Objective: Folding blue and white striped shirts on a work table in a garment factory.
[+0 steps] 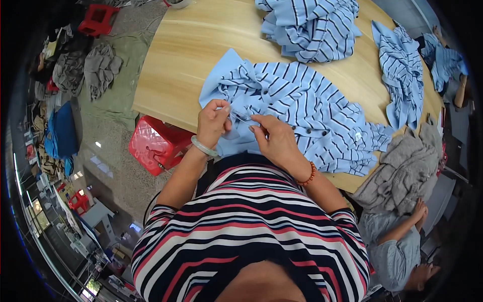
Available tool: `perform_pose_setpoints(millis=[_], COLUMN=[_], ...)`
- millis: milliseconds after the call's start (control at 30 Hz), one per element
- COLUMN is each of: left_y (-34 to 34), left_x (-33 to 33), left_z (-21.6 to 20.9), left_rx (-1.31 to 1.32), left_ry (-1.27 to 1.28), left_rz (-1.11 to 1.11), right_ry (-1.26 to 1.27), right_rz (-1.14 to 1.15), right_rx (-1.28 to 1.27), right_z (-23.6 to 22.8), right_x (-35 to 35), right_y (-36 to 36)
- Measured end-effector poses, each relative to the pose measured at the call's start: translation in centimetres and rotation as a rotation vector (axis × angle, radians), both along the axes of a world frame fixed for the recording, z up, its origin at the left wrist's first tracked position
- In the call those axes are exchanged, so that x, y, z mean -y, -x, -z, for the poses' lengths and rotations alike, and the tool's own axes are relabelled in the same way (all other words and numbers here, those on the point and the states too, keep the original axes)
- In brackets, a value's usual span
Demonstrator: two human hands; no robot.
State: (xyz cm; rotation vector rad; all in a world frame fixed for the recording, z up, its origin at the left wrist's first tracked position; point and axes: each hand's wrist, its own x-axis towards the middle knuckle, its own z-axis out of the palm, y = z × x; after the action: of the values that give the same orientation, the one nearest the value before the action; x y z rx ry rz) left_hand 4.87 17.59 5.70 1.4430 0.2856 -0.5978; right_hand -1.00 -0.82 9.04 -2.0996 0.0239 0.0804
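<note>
Beside a red stool (151, 142), a pale wooden table (176, 50) bears the nearest striped shirt (312, 100), long axis slanting from upper left down rightward. The left hand (214, 122) pinches fine strands (241, 115); whether the right hand (277, 142) grips is unclear.

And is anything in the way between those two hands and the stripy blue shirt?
No, nothing visible is. The left hand and right hand are right at the left part of the striped blue shirt. Another striped heap lies beyond it on the table, not between.
</note>
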Motion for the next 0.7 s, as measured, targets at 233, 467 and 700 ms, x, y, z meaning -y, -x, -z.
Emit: perform_pose_setpoints(millis=[233, 467, 700], left_y=[0.8, 1.3, 1.8], left_x=[1.1, 2.6, 2.7], left_z=[-0.1, -0.2, 0.5], left_rx=[0.178, 0.521, 0.424], left_ry=[-0.083, -0.388, -0.301], left_rz=[0.061, 0.091, 0.075], right_ry=[0.206, 0.267, 0.236], right_rz=[-0.039, -0.024, -0.004], right_rx=[0.029, -0.011, 0.032], right_z=[-1.1, -2.2, -1.4], right_x=[-0.1, -0.4, -0.2], right_y=[-0.2, -0.2, -0.4])
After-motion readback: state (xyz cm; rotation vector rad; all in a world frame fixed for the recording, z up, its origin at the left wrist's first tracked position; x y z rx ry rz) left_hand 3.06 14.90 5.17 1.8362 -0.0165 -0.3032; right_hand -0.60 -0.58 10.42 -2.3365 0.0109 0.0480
